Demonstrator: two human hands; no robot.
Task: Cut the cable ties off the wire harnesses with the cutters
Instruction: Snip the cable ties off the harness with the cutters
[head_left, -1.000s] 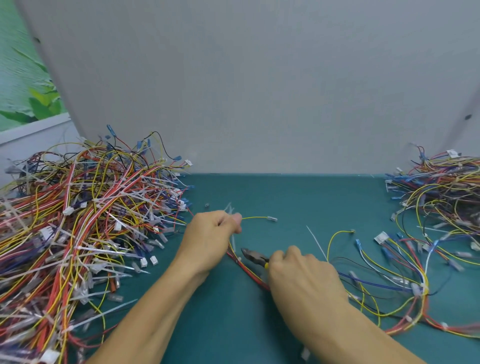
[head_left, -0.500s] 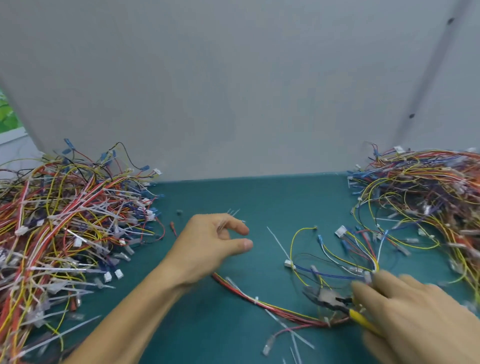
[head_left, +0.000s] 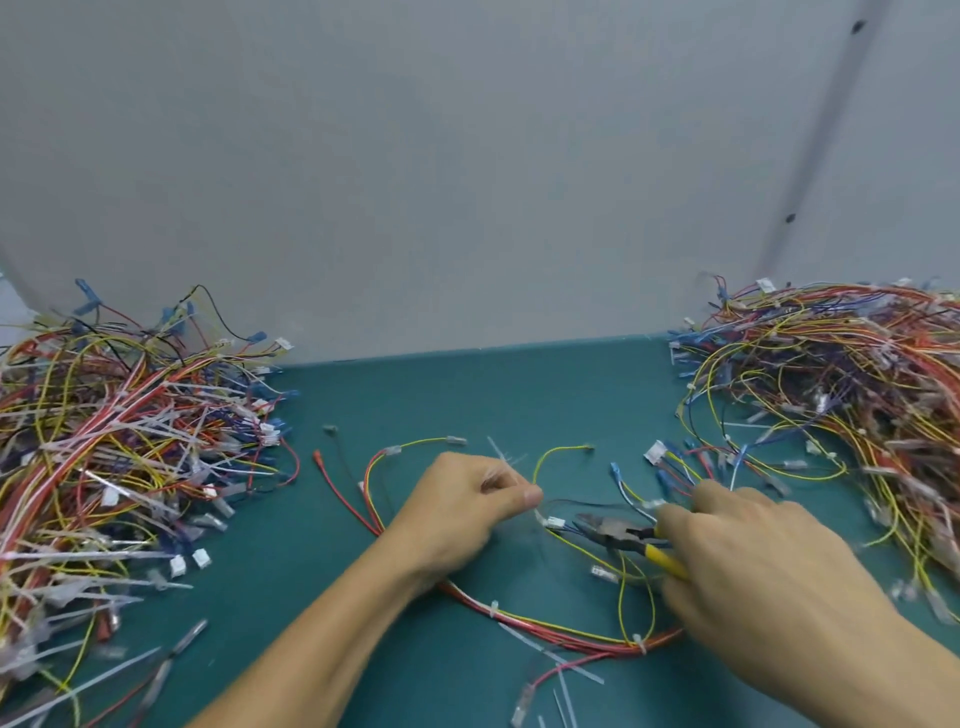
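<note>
**Between cuts: the cutters looked for the next tie**

Nearest to the person, short cut strips (head_left: 569, 670) lay on the green table (head_left: 467, 395). Just behind them ran the harness (head_left: 550, 629), a bundle of red and yellow wires. One white cable tie (head_left: 493, 609) sat on it and a second one further right, so I judged this harness not finished.

Further up, the right hand (head_left: 769, 571) gripped the cutters (head_left: 618, 535), its fingers curled round the yellow handles. The dark nose pointed left at a small white plug (head_left: 556, 522). Its jaws looked almost together, but the blur made this unsure.

The left hand (head_left: 462, 512), near the nose but apart from it, pinched a few pale strips (head_left: 500, 456) between thumb and forefinger.

The step seemed to be choosing the next tie. The next move would call for holding the bundle steady and slipping one jaw under the tie only, so that no wire is nicked.

Behind, a left pile (head_left: 119, 447) and a right pile (head_left: 831, 395) of harnesses lay against the grey wall (head_left: 467, 182).
</note>
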